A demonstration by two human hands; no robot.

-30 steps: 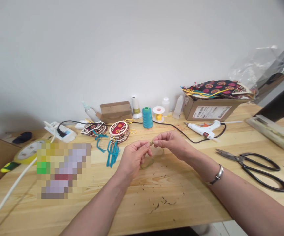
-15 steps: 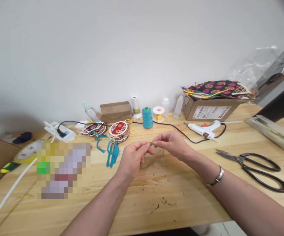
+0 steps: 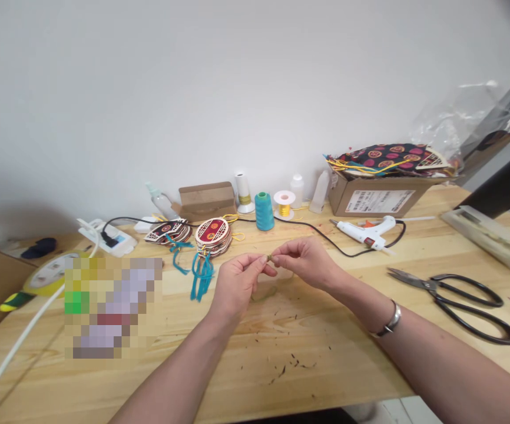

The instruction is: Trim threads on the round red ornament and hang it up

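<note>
Over the middle of the wooden table [image 3: 255,365], my left hand [image 3: 239,280] and my right hand [image 3: 305,262] meet fingertip to fingertip. Both pinch a thin olive-green cord [image 3: 270,258] between thumb and forefinger. A loose part of the cord hangs beneath my left fingers, faint against the wood. Whether it is knotted between the fingertips is too small to tell. Just behind my left hand lies a stack of round red ornaments [image 3: 213,234] with teal tassels. A teal thread cone [image 3: 264,211] stands behind my hands.
Large black-handled scissors [image 3: 453,300] and a white glue gun [image 3: 367,232] lie to the right. A cardboard box [image 3: 381,197] holds patterned pieces. At the back stand a yellow thread spool [image 3: 284,206] and bottles. A power strip [image 3: 116,235] and a blurred patch [image 3: 118,306] are at left.
My hands stay pinched together in nearly the same place. The hanging part of the cord sits slightly differently and shows less.
</note>
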